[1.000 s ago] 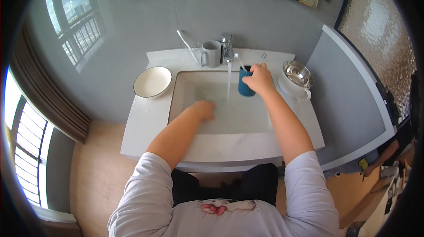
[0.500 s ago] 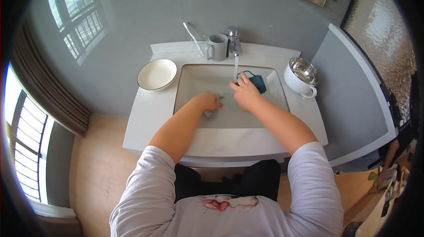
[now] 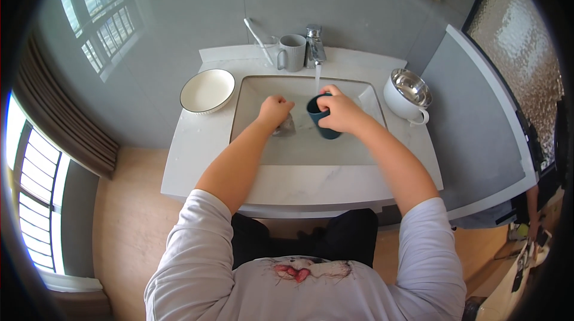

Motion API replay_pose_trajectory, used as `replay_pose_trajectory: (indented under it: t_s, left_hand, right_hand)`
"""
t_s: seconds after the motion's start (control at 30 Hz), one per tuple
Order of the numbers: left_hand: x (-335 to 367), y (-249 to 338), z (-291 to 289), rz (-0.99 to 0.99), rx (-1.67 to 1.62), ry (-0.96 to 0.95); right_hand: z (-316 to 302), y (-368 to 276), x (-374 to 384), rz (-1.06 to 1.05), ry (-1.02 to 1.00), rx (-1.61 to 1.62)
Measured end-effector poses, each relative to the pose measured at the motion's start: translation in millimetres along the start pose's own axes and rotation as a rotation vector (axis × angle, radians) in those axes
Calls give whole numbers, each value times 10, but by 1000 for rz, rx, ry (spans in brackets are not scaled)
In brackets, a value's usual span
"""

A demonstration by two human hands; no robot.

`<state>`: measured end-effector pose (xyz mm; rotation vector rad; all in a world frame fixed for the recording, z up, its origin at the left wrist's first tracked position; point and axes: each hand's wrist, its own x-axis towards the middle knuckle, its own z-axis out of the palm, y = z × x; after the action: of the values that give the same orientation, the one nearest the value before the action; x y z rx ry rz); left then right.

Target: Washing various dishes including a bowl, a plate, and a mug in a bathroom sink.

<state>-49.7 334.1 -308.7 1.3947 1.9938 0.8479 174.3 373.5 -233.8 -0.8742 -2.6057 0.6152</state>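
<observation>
Over the sink, my right hand grips a dark teal mug with fingers over its rim. The mug is tilted, its opening towards the tap. Water runs from the tap just behind the mug. My left hand is closed on a crumpled greyish cloth-like piece, which hangs below the fingers to the left of the mug. What exactly it is cannot be made out.
A cream bowl stands on the counter at the left. At the right sits a white handled cup with a metal inside. Behind the sink are a grey mug and a toothbrush in a clear glass. A grey partition borders the right.
My right hand has taken hold of the teal mug and brought it left, turning it more upright. My left hand has risen with the greyish piece in it.
</observation>
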Motion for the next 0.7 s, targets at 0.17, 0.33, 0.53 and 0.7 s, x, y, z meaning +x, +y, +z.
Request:
replay_pose_trajectory:
  t_s: [0.17, 0.33, 0.53, 0.7]
  left_hand:
    - [2, 93, -70, -176, -925, 114]
    - [-117, 137, -188, 172, -1273, -391]
    - [-265, 366, -296, 210, -966, -719]
    - [-96, 160, 66, 127, -449, -41]
  right_hand:
    - [584, 286, 240, -125, 195, 3]
    - [713, 251, 330, 195, 141, 502]
    - [506, 190, 261, 706, 51, 913]
    - [674, 299, 309, 670, -245, 989]
